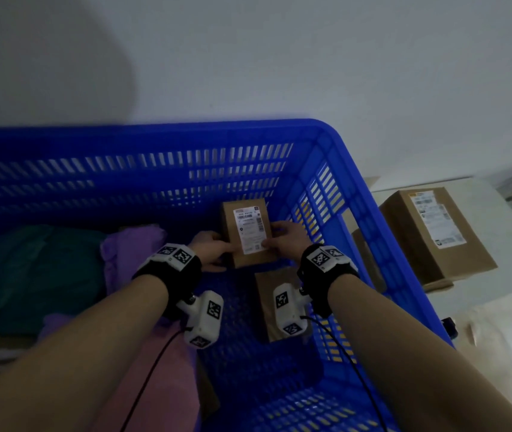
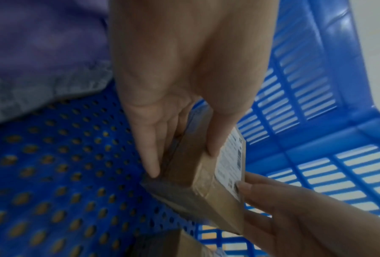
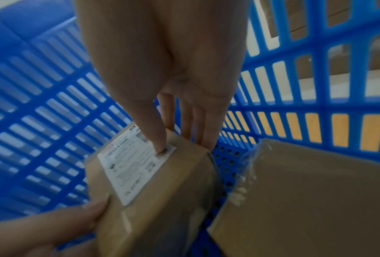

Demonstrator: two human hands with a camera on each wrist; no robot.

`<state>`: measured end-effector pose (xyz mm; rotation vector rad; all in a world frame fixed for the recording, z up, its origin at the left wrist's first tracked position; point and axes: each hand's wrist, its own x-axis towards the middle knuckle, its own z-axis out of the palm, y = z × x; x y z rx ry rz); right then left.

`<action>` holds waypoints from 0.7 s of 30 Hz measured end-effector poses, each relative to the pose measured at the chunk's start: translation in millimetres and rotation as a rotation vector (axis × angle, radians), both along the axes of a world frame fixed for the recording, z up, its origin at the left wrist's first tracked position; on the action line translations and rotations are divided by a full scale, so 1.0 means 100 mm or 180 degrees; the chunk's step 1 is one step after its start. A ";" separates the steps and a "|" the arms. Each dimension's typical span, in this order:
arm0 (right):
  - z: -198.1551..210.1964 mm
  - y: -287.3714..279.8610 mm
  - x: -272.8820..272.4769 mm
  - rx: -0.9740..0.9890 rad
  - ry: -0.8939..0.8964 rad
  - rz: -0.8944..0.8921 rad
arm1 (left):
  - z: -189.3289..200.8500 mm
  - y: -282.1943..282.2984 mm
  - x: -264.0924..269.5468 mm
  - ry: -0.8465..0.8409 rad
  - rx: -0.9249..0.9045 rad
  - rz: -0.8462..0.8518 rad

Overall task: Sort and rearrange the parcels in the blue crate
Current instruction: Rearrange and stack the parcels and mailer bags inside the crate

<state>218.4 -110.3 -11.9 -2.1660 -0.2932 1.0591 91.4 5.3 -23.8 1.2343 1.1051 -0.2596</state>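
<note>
Head view: my left hand (image 1: 214, 249) and right hand (image 1: 289, 241) pinch a labelled, rectangular cardboard parcel (image 1: 248, 235) inside the slatted crate (image 1: 335, 169).

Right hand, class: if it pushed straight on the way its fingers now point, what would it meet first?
The right hand already grips the labelled parcel, so that comes first. Beyond the parcel, its fingers point toward the blue crate, probably the floor near the far corner; depth is unclear.

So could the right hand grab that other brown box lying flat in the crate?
Probably yes, but not right now: the right hand is gripping the labelled box together with the left hand. The flat brown box lies uncovered just beside it.
</note>
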 end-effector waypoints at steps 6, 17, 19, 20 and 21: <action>-0.15 -0.01 0.12 -0.0672 -0.0424 0.0267 | -0.13 -0.11 0.22 0.0023 -0.0071 0.0015; -0.23 0.03 0.15 -0.1113 -0.0632 0.0569 | -0.15 -0.23 0.29 0.0043 -0.0667 -0.0005; -0.19 0.02 0.14 -0.1148 -0.0532 0.0606 | -0.11 -0.24 0.26 0.0060 -0.0644 0.0041; -0.16 0.01 0.13 -0.1174 -0.0482 0.0651 | -0.08 -0.25 0.25 0.0066 -0.0625 0.0059; -0.12 0.00 0.13 -0.1213 -0.0465 0.0713 | -0.04 -0.26 0.23 0.0085 -0.0612 0.0069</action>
